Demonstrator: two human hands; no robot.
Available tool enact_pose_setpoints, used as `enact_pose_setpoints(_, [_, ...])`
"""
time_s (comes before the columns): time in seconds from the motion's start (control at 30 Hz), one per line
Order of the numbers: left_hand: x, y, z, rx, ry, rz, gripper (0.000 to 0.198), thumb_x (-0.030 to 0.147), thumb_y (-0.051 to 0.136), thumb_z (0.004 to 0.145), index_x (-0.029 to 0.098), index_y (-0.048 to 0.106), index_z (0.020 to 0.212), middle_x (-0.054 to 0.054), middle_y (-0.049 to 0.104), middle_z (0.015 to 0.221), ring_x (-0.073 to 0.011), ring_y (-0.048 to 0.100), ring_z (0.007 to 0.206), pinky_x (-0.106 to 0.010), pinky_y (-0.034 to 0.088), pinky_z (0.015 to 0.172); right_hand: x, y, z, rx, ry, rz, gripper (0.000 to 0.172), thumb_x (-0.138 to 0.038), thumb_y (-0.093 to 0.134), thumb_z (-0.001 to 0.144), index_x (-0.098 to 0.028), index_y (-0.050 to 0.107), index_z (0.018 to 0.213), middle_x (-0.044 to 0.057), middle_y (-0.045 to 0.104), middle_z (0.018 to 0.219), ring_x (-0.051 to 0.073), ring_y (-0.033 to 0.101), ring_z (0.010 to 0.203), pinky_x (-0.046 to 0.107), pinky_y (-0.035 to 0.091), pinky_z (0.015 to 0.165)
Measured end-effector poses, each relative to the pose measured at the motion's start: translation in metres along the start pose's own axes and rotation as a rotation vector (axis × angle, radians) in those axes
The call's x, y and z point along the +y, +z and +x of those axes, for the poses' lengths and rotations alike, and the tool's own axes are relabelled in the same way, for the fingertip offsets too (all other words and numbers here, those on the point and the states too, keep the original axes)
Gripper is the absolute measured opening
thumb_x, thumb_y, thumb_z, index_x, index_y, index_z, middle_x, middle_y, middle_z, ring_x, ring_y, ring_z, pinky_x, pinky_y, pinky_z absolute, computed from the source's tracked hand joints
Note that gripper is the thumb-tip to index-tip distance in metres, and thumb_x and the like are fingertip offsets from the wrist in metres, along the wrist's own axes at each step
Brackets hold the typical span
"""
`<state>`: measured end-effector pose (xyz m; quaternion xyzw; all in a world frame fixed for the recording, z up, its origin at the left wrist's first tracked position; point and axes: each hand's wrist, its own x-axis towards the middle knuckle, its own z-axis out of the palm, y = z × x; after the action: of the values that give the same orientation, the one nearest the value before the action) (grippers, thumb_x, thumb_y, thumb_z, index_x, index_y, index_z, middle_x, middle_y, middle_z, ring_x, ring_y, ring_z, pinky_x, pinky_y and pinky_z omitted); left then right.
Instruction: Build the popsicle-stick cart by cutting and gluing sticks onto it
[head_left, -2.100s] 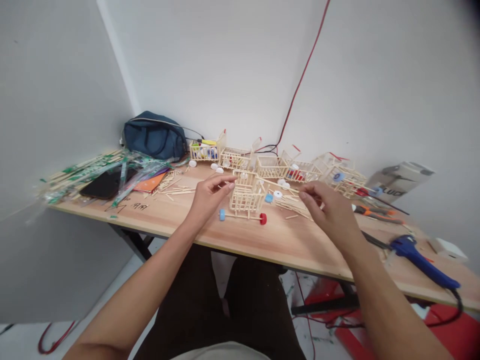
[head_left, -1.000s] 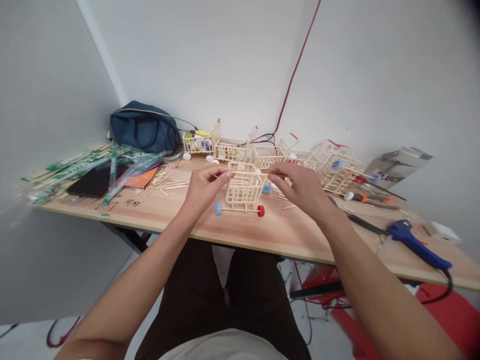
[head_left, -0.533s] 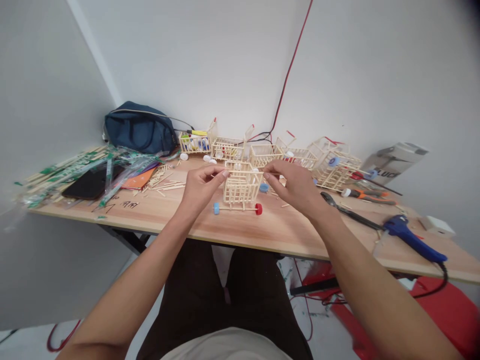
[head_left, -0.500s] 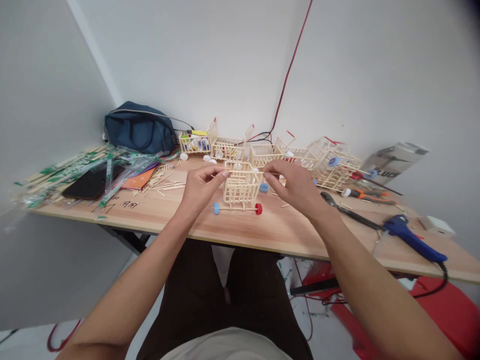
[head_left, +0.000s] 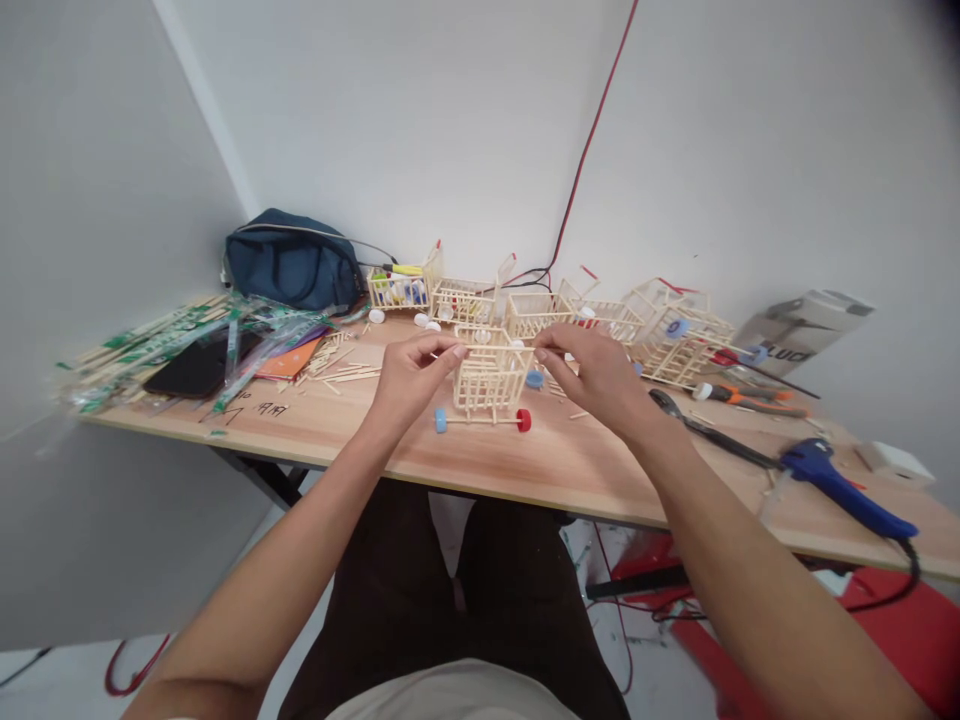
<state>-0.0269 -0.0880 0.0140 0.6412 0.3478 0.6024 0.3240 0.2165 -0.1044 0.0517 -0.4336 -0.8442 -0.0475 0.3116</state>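
Observation:
A small cart built of thin wooden sticks (head_left: 491, 385) stands before me, with a blue bottle-cap wheel (head_left: 440, 420) and a red bottle-cap wheel (head_left: 523, 420) on its near axle. Across its top runs a thin wooden stick (head_left: 501, 348). My left hand (head_left: 416, 380) pinches this stick's left end between thumb and fingers, at the cart's upper left. At the upper right, my right hand (head_left: 589, 375) pinches the other end. The fingers partly hide both ends, and I cannot tell whether the stick touches the cart.
Similar stick carts (head_left: 397, 290) line the wall. Loose sticks (head_left: 349, 372), a phone (head_left: 199, 362) and a blue bag (head_left: 292, 262) lie on the left. Pliers (head_left: 757, 398), a blue glue gun (head_left: 847, 485) and a white block (head_left: 896, 463) are on the right.
The view has shifted slightly, so everything sits a little further right and lower. Both hands keep their pinch above the cart, with almost no movement relative to it.

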Motion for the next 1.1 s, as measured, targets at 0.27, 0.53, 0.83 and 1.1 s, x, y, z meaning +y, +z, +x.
enact_pose_setpoints(0.27, [0.003,-0.004,-0.001,-0.018,0.003,0.022,0.019,0.037,0.07,0.081,0.019,0.078,0.079,-0.004,0.075,0.08,-0.019,0.066,0.079,-0.029,0.05,0.069,-0.001,-0.001,0.0,0.007,-0.009,0.009,0.015,-0.023,0.047,0.096,-0.021,0.06,0.09,0.004,0.067,0.086,0.02,0.06,0.079,0.032,0.038,0.075])
enact_pose_setpoints(0.53, [0.006,-0.008,-0.002,-0.034,0.026,0.067,0.016,0.033,0.069,0.081,0.019,0.079,0.081,-0.005,0.076,0.084,-0.0196,0.067,0.081,-0.03,0.051,0.072,-0.002,-0.001,0.002,0.005,-0.011,0.003,0.015,-0.023,0.047,0.097,-0.02,0.06,0.091,0.005,0.069,0.088,0.021,0.061,0.082,0.034,0.036,0.08])
enact_pose_setpoints(0.83, [0.015,-0.007,-0.002,0.026,-0.002,0.197,0.015,0.031,0.071,0.077,0.019,0.079,0.08,-0.002,0.077,0.082,-0.0191,0.068,0.081,-0.031,0.054,0.08,-0.001,0.0,0.005,0.03,-0.069,0.033,0.02,-0.023,0.044,0.099,-0.019,0.06,0.088,0.003,0.063,0.083,0.018,0.056,0.078,0.03,0.034,0.074])
enact_pose_setpoints(1.1, [0.009,-0.011,0.005,0.0,-0.048,0.125,0.014,0.033,0.076,0.072,0.021,0.079,0.078,-0.003,0.078,0.084,-0.0209,0.069,0.084,-0.033,0.057,0.082,0.003,0.002,0.004,0.023,-0.063,0.038,0.021,-0.026,0.043,0.101,-0.019,0.061,0.092,0.004,0.065,0.086,0.019,0.057,0.081,0.031,0.035,0.077])
